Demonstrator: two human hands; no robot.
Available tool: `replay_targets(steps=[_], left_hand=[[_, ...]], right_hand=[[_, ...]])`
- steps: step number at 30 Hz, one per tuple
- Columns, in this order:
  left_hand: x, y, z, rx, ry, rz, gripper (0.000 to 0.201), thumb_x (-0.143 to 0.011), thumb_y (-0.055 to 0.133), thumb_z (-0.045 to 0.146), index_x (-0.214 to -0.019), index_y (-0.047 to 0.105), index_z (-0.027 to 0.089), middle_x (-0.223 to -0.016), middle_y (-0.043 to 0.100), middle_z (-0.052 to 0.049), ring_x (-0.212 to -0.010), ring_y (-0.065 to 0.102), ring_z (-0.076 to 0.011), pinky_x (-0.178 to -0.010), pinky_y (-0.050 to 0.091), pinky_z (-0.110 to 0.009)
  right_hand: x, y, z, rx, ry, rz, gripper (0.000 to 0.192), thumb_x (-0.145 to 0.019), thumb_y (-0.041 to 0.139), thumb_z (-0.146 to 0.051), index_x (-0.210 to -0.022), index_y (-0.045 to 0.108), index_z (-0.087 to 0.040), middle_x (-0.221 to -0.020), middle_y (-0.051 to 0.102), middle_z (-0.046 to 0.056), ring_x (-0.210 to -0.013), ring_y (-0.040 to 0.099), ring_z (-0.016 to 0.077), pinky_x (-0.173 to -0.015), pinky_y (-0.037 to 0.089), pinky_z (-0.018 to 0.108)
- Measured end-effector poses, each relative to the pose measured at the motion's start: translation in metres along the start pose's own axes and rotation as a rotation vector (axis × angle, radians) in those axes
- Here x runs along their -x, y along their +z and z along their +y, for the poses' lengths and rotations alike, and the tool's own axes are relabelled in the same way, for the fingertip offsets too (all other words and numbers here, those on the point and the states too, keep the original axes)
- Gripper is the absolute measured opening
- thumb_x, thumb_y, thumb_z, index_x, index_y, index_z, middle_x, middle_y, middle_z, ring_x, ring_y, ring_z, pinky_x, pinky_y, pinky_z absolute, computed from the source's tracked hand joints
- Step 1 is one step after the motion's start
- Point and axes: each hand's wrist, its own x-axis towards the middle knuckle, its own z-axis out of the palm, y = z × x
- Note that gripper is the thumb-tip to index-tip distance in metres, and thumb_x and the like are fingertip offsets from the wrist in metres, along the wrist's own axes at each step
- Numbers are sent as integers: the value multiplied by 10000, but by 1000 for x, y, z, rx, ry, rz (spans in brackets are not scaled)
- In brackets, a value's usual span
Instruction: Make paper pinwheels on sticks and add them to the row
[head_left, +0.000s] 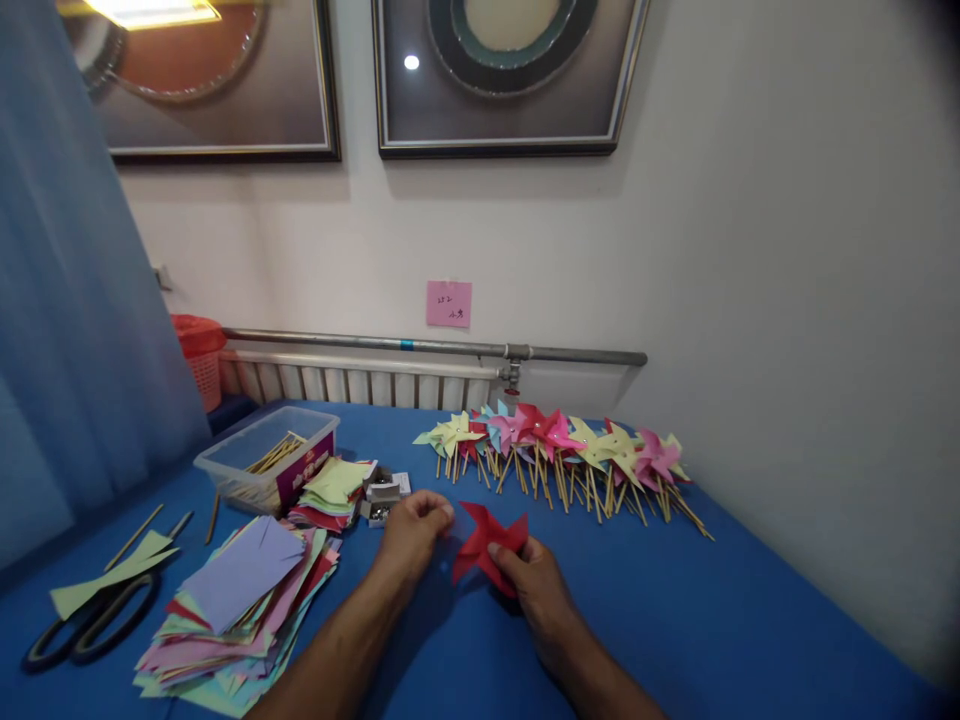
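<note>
My right hand point(534, 575) pinches a red paper pinwheel point(480, 540) at its centre, thumb on top, the folded blades spreading to the left. No stick shows on it. Just left of it, my left hand point(420, 525) has its thumb and fingertips pressed together. Whatever they hold, if anything, is too small to see. Beside that hand stand small open boxes point(380, 508) with shiny metal pins in them. Behind them lies a stack of small paper pieces point(335, 485), yellow-green on top.
Finished pinwheels on sticks point(540, 430) lie in a row at the back right. On the left are a clear plastic box point(225, 460) of wooden sticks, a pile of cut coloured paper point(247, 575) and black-handled scissors point(112, 615) under a pale green strip. A pipe point(360, 343) runs along the wall.
</note>
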Motion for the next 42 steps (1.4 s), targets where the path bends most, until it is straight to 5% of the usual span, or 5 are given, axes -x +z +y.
replay_targets(steps=[3, 6, 11, 28, 42], left_hand=[[-14, -34, 11, -411, 139, 166, 137, -801, 580, 292, -763, 655, 184, -695, 669, -24, -678, 607, -168, -658, 407, -254], [-22, -62, 18, -933, 126, 243, 202, -883, 509, 280, -888, 697, 206, -884, 743, -77, -857, 663, -229, -722, 411, -290], [-25, -72, 11, -1362, -1, 131, 334, -949, 399, 274, -979, 722, 196, -1031, 749, -156, -976, 685, -294, -748, 432, -333], [-22, -72, 12, -1479, 2, 43, 345, -901, 439, 267, -1098, 717, 214, -1086, 745, -181, -1017, 689, -326, -843, 466, -408], [-27, -73, 8, -1463, -53, 7, 330, -925, 413, 233, -979, 735, 186, -1071, 747, -180, -1003, 702, -308, -800, 491, -371]], right_hand=[[2, 0, -2, -3, 9, 28, 362, -594, 844, -436, -760, 672, -165, -616, 647, -10, -521, 508, 122, -525, 384, 241], [5, 2, -7, 55, -23, 15, 349, -600, 831, -438, -730, 657, -165, -610, 617, -16, -535, 481, 117, -520, 361, 240], [8, 3, -12, 88, -44, 8, 311, -626, 792, -409, -750, 660, -157, -619, 613, -21, -553, 467, 113, -538, 364, 239], [5, 0, -3, 82, -33, 27, 295, -630, 802, -410, -739, 668, -170, -611, 623, -20, -529, 484, 117, -517, 369, 244], [3, -1, -2, 94, -45, 5, 300, -624, 790, -399, -759, 681, -154, -630, 636, -7, -550, 475, 113, -519, 375, 238]])
